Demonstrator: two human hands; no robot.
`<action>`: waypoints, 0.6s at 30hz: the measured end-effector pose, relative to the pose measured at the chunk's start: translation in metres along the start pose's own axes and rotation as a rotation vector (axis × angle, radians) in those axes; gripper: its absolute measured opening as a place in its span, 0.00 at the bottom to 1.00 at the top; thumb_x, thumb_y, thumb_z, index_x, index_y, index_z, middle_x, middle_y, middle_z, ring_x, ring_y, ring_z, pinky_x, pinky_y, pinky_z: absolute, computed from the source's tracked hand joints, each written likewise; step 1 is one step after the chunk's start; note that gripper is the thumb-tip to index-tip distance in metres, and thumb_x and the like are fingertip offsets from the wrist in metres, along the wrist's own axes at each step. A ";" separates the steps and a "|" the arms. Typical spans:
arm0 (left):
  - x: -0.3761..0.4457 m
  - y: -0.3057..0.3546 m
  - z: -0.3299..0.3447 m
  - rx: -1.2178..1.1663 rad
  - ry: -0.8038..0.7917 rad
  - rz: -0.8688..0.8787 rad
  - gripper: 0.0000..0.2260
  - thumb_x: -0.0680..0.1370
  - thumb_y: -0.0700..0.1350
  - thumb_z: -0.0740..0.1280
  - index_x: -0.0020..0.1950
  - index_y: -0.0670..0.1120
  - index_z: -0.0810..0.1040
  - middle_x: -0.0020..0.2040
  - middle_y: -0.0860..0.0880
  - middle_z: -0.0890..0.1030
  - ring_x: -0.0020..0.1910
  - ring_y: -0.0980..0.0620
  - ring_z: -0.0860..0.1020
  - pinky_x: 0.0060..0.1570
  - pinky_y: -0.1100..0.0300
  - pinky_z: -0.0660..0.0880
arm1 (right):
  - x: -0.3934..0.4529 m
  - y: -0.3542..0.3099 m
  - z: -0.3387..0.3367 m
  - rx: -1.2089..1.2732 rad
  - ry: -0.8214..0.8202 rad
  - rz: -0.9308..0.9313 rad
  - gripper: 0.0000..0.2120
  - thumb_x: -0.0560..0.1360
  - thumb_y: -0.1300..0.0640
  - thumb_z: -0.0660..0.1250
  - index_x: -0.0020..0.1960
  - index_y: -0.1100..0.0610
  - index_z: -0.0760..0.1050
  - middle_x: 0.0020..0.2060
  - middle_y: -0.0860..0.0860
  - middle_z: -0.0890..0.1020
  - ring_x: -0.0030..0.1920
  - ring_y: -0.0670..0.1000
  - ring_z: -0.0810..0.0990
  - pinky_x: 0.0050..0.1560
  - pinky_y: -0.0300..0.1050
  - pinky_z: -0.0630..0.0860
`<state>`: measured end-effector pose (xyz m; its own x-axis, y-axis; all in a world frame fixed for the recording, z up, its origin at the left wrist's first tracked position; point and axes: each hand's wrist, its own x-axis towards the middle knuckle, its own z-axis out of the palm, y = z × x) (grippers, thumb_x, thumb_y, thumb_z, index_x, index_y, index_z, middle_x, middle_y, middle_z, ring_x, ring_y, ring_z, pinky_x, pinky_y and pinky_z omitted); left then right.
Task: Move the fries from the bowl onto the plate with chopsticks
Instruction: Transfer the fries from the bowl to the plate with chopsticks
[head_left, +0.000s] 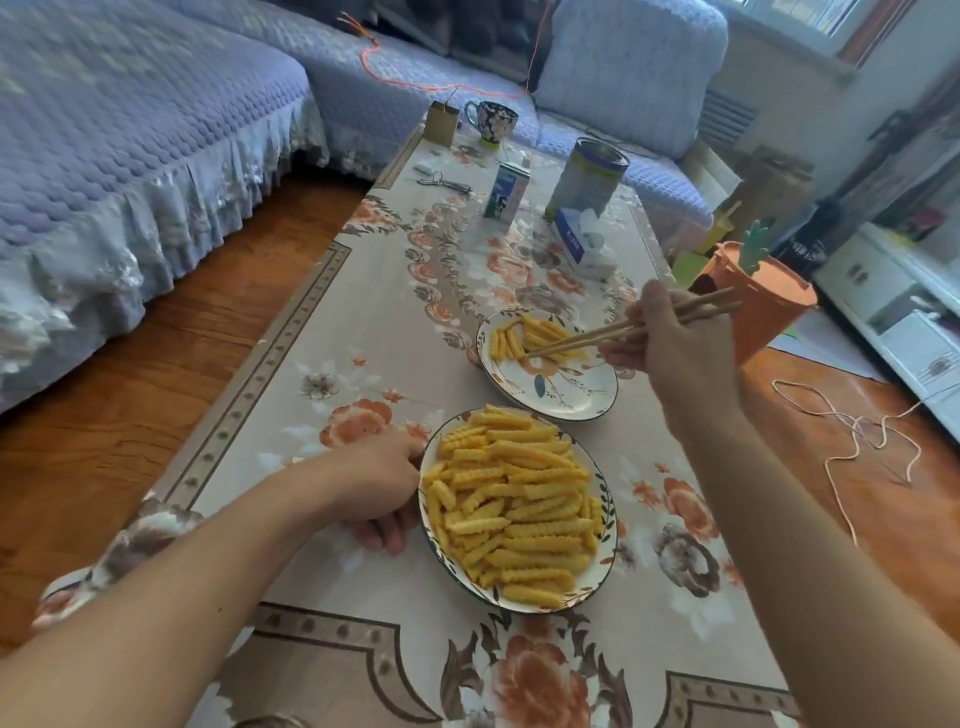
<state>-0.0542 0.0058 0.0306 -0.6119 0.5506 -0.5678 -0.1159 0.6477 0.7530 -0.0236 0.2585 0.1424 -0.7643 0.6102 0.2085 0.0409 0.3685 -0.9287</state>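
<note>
A floral bowl (607, 499) heaped with yellow crinkle-cut fries (514, 499) stands near me on the table. My left hand (382, 483) grips the bowl's left rim. Beyond it lies a floral plate (558, 389) with a small pile of fries (535, 335) on its far half. My right hand (675, 343) holds a pair of wooden chopsticks (623, 328) whose tips reach down to the fries on the plate. Whether a fry is between the tips I cannot tell.
The table has a flowered cloth (395, 322). Farther back stand a tissue box (579, 239), a tin can (589, 176), a milk carton (506, 192), a mug (491, 119) and a small box (441, 122). An orange bin (763, 301) sits right of the table. Sofas surround the far end.
</note>
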 end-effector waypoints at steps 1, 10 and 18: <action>0.000 0.000 0.000 -0.002 -0.002 0.001 0.11 0.81 0.45 0.62 0.60 0.49 0.79 0.42 0.42 0.84 0.33 0.46 0.85 0.32 0.55 0.81 | 0.008 0.010 0.009 -0.001 0.021 0.004 0.16 0.84 0.52 0.63 0.47 0.63 0.79 0.38 0.66 0.84 0.31 0.55 0.86 0.35 0.47 0.85; 0.002 0.000 -0.005 -0.025 -0.024 -0.013 0.11 0.81 0.45 0.62 0.60 0.50 0.79 0.45 0.41 0.84 0.34 0.45 0.86 0.35 0.52 0.83 | 0.034 0.033 0.053 -0.030 0.081 0.032 0.15 0.84 0.49 0.64 0.42 0.55 0.79 0.31 0.54 0.84 0.34 0.57 0.87 0.40 0.54 0.86; -0.001 0.002 -0.005 -0.025 -0.025 -0.011 0.10 0.80 0.47 0.64 0.59 0.50 0.81 0.44 0.41 0.85 0.33 0.45 0.85 0.36 0.51 0.84 | 0.033 0.036 0.030 -0.152 0.068 -0.030 0.17 0.84 0.48 0.63 0.43 0.58 0.79 0.32 0.58 0.84 0.30 0.57 0.86 0.39 0.60 0.85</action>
<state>-0.0579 0.0036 0.0344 -0.5912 0.5567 -0.5836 -0.1424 0.6402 0.7549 -0.0665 0.2704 0.1066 -0.7217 0.6412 0.2607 0.1189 0.4859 -0.8659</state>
